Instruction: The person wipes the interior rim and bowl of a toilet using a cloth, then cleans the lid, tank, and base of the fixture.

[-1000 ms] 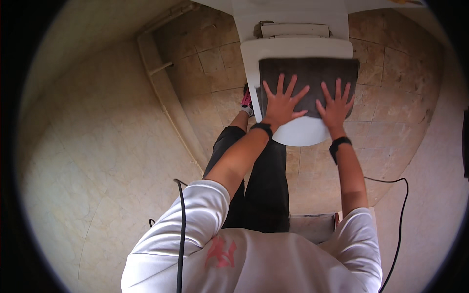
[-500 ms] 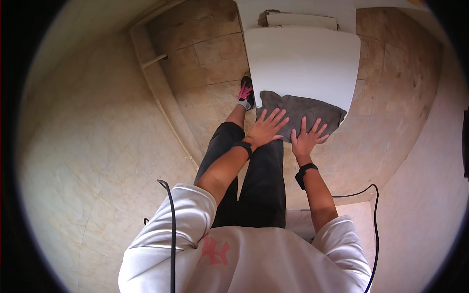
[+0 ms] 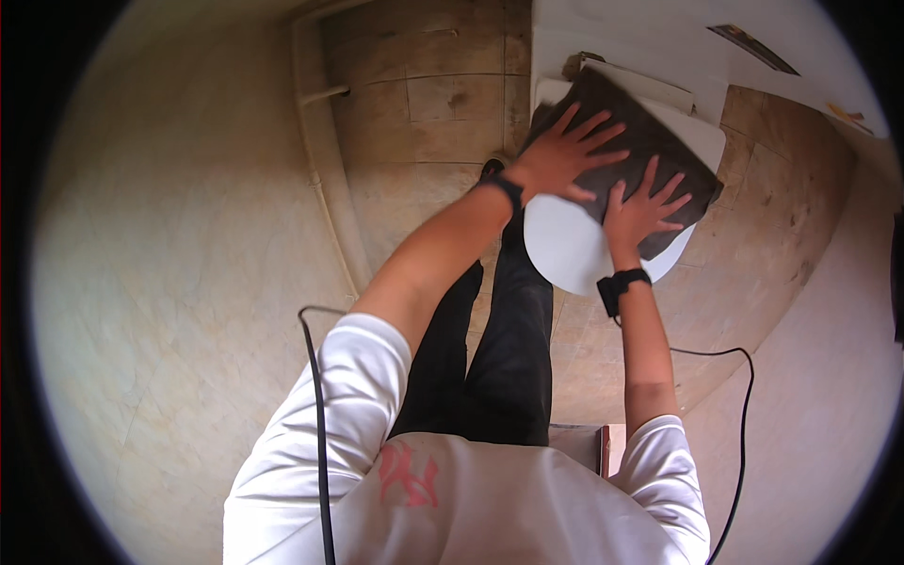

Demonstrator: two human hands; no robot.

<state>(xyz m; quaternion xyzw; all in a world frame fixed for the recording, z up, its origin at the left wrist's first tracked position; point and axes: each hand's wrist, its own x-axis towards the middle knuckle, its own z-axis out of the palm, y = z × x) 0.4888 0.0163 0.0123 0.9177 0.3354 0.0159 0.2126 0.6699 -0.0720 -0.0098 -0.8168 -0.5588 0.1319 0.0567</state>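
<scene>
A dark grey cloth (image 3: 650,132) lies spread at a slant over the white lid of a toilet (image 3: 562,247). Its far corner reaches the hinge end of the lid, and the rounded front shows bare. My left hand (image 3: 570,162) presses flat on the cloth's left part with fingers spread. Lower and to the right, my right hand (image 3: 642,212) also rests flat on it, fingers fanned out. Each wrist wears a black band, the right one with a small dark box on it.
Brown tiled floor (image 3: 433,122) surrounds the toilet. A pale pipe (image 3: 325,94) runs along the left wall's foot. A white surface (image 3: 659,38) stands behind the lid, with a dark slot in it. Black cables (image 3: 320,424) hang beside my arms.
Both hands have slid the cloth away from me, from the lid's front edge to its back part. The view has also shifted, and the lid now sits further right.
</scene>
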